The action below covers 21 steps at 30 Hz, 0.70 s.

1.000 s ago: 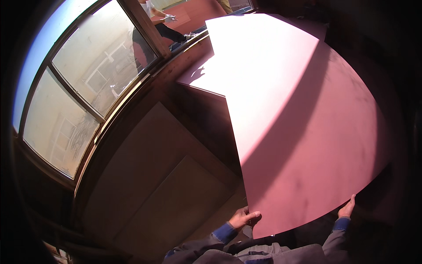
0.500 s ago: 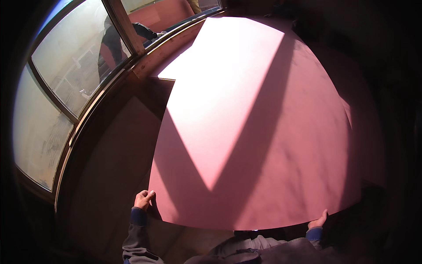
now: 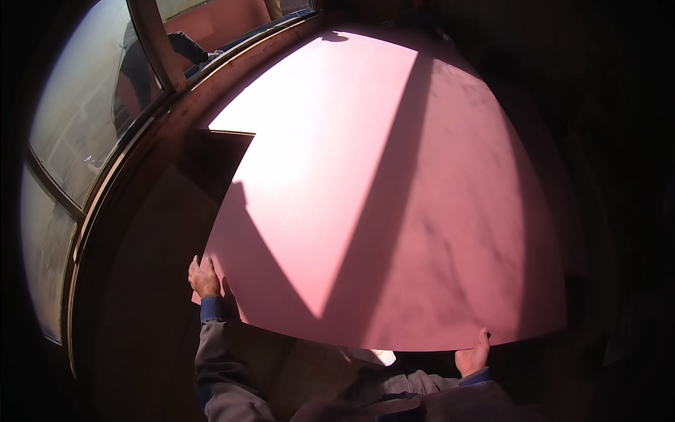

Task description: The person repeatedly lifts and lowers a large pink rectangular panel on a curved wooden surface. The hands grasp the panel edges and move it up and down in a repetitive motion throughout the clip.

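Note:
A large, flat pink panel [image 3: 450,232] spreads out in front of me, with bright sunlight on its left half. My left hand [image 3: 204,278] is over the panel's near left corner, its forearm crossing the near edge. Its fingers are stretched out and apart along the left edge. Farther right, my right hand [image 3: 472,354] grips the near edge, thumb up against it and the other fingers hidden from sight. At the far left, the panel's outline steps out over a dark notch, where a second pink sheet may lie underneath.
A framed window [image 3: 91,105] runs along the left, with a ledge [image 3: 126,169] below it. Through the panes a person in dark clothes [image 3: 137,70] bends near another pink board [image 3: 218,28]. The right side is too dark to make out.
The panel and both hands have shifted left in view. My left hand has changed from a closed grip at the corner to outstretched fingers along the edge. My right hand still grips the near edge.

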Tool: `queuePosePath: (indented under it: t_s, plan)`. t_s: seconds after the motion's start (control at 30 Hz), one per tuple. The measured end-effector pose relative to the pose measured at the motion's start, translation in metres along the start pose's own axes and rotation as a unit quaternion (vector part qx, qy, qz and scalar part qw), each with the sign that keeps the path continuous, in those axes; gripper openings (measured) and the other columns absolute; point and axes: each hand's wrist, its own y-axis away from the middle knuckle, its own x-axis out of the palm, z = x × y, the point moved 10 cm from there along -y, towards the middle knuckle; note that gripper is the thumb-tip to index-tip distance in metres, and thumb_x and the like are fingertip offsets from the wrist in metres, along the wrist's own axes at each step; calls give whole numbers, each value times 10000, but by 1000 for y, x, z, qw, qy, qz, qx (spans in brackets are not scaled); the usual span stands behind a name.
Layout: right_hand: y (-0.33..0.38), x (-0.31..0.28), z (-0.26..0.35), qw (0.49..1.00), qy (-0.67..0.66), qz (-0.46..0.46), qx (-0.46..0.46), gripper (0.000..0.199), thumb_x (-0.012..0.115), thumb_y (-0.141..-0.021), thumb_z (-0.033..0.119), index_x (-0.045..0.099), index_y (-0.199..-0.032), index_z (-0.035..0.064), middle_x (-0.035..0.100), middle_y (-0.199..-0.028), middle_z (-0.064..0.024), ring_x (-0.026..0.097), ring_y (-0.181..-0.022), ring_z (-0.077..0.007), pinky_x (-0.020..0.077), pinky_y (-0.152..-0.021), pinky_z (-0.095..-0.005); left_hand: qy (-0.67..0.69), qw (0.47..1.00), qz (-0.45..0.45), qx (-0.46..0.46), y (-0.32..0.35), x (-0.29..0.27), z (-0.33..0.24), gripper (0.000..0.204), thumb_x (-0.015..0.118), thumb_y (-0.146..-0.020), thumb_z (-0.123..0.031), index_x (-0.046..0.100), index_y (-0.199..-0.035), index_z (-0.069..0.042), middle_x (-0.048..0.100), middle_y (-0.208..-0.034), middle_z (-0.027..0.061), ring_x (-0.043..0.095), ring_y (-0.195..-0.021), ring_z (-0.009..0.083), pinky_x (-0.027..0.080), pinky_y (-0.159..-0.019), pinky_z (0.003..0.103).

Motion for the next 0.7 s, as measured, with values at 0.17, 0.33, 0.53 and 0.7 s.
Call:
queuePosePath:
  t_s: [0.17,0.33,0.53,0.7]
  plan:
    - [-42,47,-66,997,-23,18,67,499,609,-923,334,474,-1333,84,502,-1375,-52,444,-1284,-252,347,-1086,-443,245,957,-107,-114,88,-17,-94,600,575,-951,-332,379,-1388,29,444,-1385,219,451,-1253,309,367,-1054,414]
    - [-100,103,-99,991,-2,17,132,521,627,-917,326,443,-1350,103,466,-1405,-63,409,-1313,-283,333,-1091,-500,487,851,-20,-196,148,78,-163,613,596,-955,-282,336,-1380,75,406,-1393,199,423,-1272,264,360,-1075,372]
    - [-183,204,31,609,683,402,36,354,548,-986,220,589,-1073,-120,685,-956,-226,663,-852,-215,528,-763,-287,211,977,-12,-11,82,120,-248,665,659,-864,-155,330,-1414,19,301,-1476,235,276,-1385,370,333,-1091,446]
    - [-378,-30,455,625,709,-203,-255,479,502,-990,372,552,-1253,-25,624,-1143,-130,602,-1005,-186,462,-930,-324,241,969,41,35,74,177,-290,606,600,-900,-191,350,-1400,44,261,-1492,270,256,-1393,390,255,-1129,479]
